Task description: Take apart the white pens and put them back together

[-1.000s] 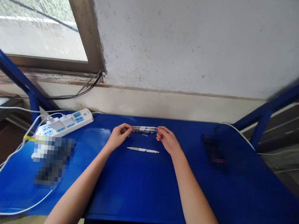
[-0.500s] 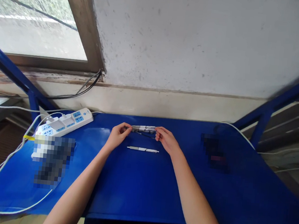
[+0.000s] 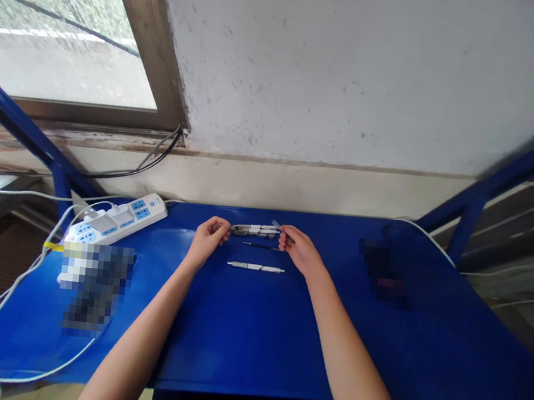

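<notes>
On the counter (image 3: 253,332), a near pen (image 3: 255,267) lies apart, seemingly whole. Far pens (image 3: 255,229) lie between the left hand (image 3: 206,241), its narrowed fingers' grip unclear, and the right hand (image 3: 300,251), fingers pinching a clear piece (image 3: 276,224); a dark rod (image 3: 259,246) reaches that hand, separate.

We seem to be in a lived-in room, perhaps a dorm: a blue surface (image 3: 252,338) between blue metal frame bars (image 3: 467,230), a scuffed wall (image 3: 328,73), a window (image 3: 65,32) and a power strip (image 3: 117,219) with plugged-in chargers (image 3: 121,213).
</notes>
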The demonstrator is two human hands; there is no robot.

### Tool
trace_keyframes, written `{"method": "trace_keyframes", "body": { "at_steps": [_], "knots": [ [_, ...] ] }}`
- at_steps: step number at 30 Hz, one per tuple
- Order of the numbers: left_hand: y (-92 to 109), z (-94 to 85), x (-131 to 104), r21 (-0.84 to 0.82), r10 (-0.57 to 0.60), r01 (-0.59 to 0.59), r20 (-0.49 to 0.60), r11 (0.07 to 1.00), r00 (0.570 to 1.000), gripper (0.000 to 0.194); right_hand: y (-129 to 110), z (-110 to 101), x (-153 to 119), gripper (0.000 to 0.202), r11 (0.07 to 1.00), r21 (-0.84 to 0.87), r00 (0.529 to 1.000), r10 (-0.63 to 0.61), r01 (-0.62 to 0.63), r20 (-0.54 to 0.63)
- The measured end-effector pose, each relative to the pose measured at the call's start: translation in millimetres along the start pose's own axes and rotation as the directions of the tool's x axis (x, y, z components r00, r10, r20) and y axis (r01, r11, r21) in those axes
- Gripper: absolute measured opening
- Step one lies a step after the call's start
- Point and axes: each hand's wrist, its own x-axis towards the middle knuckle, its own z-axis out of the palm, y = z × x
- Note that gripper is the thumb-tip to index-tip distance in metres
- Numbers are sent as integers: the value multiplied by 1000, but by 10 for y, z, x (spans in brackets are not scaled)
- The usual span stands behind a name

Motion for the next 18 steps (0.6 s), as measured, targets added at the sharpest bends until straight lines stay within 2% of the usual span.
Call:
{"method": "trace_keyframes", "body": {
  "at_steps": [5,9,18],
  "knots": [
    [-23,-7,19,-210,-102,96,-19,973,995,34,-33,-1,-13,26,1000,14,1000,-3,3,5],
    [-36,-16,29,-307,-150,147,14,940,989,35,-55,10,-25,25,998,57,1000,16,-16,-4],
    [-7,-4,8,-321,-134,156,89,934,987,41,-64,43,-15,25,998,60,1000,15,-14,-6]
  ]
}}
